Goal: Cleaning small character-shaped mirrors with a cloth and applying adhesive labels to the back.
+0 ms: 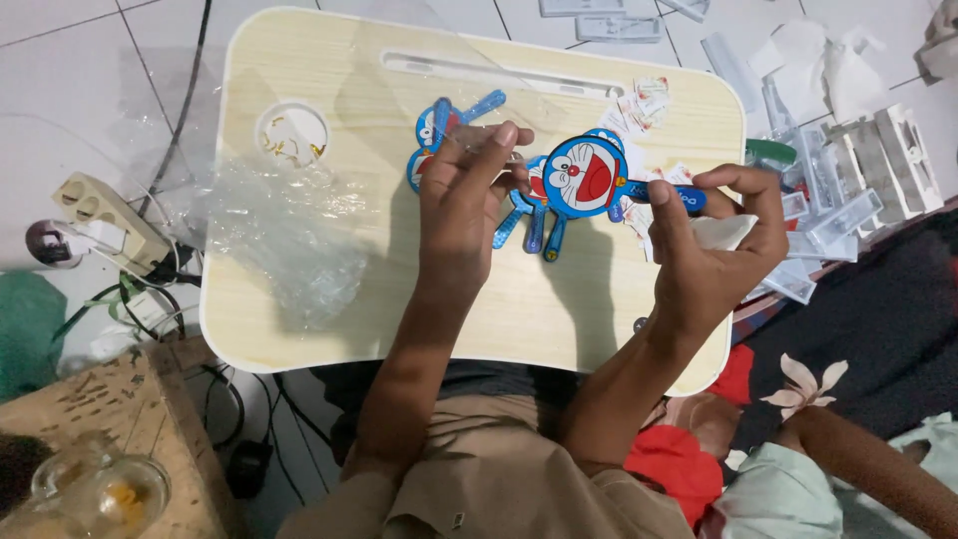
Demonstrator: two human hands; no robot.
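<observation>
Blue cartoon-cat fan (586, 176), round-headed with a short blue handle, hangs above the middle of the pale wooden lap table (299, 329), held between both hands. Largest in view is that table, a rounded board with a slot along its far edge and a round cup hole (291, 135) at its left. On its left half lies a crumpled sheet of clear plastic wrap (284, 245). Beneath the hands rests a small pile of similar blue fans (449, 125), their handles pointing in different directions.

The fan's long axis runs roughly left to right, the round face toward the left hand and the handle out toward the right. The right hand (714, 250) is closed narrowly on that handle, thumb and forefinger pinching it, with a scrap of white paper (723, 232) tucked in the palm. The left hand (464, 195) is curled, its fingertips closed at the fan's left rim, seemingly on a bit of clear film; the pinch itself is too small to tell for certain. Both hands sit equally near the fan, one at each end.

Small printed stickers (639, 105) lie scattered beyond it.
</observation>
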